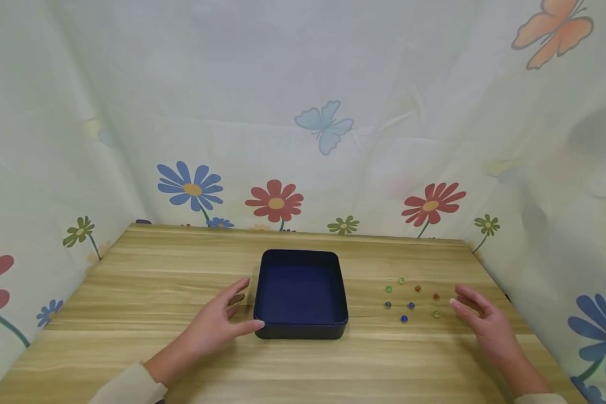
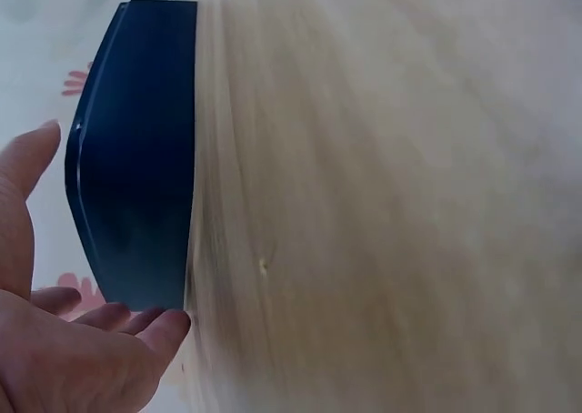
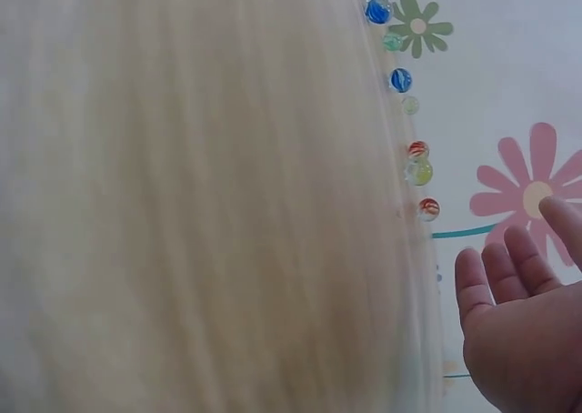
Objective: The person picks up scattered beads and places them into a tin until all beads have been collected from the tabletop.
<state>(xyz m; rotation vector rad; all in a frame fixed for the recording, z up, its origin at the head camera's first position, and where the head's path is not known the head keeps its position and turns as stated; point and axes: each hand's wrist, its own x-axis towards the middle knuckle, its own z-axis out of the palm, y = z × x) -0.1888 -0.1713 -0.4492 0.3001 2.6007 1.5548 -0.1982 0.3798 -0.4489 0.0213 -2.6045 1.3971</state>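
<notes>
My left hand (image 1: 217, 324) lies nearest to me, just left of the dark blue tray (image 1: 301, 331); its fingers are straight and spread a little, and they hold nothing; the thumb tip reaches the tray's near left corner and seems to touch it, though I cannot tell for sure; in the left wrist view the same hand (image 2: 55, 340) shows its fingers loosely apart beside the tray's (image 2: 136, 158) outer wall.

My right hand (image 1: 485, 322) hovers to the right of the tray, well apart from it; its fingers are relaxed and slightly parted, gripping nothing; in the right wrist view that hand (image 3: 523, 331) has its fingertips (image 3: 473, 281) pointing toward the marbles, with a gap between them.

The tray stands flat on the wooden table (image 1: 156, 292), roughly midway across it; it is square with rounded corners and low walls, and I see nothing inside it.

The marbles (image 1: 411, 300) lie scattered on the table between the tray's right wall and my right hand; I count 8 in the head view, among them 3 blue ones (image 1: 404, 318) on the side toward the tray, green ones, and 2 reddish ones (image 1: 436, 296) closest to my right fingertips; none of them touches my hand.

Beyond the tray, the table ends at a pale cloth backdrop (image 1: 303, 112) printed with flowers and butterflies.
</notes>
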